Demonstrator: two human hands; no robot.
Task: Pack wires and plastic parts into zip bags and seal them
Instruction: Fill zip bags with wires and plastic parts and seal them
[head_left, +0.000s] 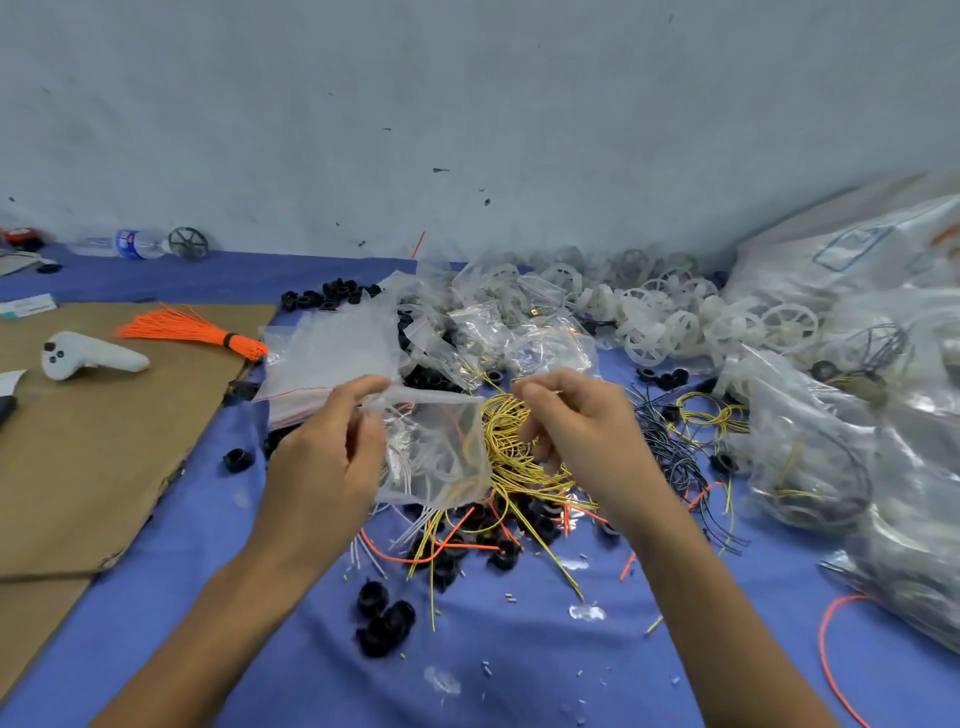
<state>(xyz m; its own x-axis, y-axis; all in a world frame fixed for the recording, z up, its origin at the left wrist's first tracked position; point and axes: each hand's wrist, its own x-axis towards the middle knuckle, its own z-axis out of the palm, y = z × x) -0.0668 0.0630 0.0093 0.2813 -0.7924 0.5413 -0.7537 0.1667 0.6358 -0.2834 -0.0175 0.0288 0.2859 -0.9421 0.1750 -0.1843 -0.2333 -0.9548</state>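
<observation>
Two grips meet at the middle of the view. The left grip (322, 457) pinches a small clear zip bag (441, 467) at the left end of its mouth, thumb in front and fingers curled behind the film. The bag is held off the sheet with its mouth looking parted, and a few pale, orange and yellow strands show through it. The right grip (582, 431) is just beside the bag's right edge, its fingers curled down into a coil of yellow wires (511, 467) and closed on some strands, though blur hides exactly how many.

The coil lies on a blue sheet (519, 665), over a scatter of black parts (384, 618) and loose orange, yellow and pale wires. Thin black wires (670, 447) lie to the right of the right grip. Behind the left grip sits a stack of empty bags (327, 358) with red zip lines, and beyond that a heap of filled bags (498, 317).

A pile of white wheels (675, 317) runs along the foot of the wall (467, 104). Large clear sacks (857, 467) crowd the right edge, with wires and wheels visible inside. On the left a cardboard sheet (104, 457) carries a white controller (88, 356) and a tied orange bundle (192, 330). A bottle (130, 243) lies on its side near the far left wall
</observation>
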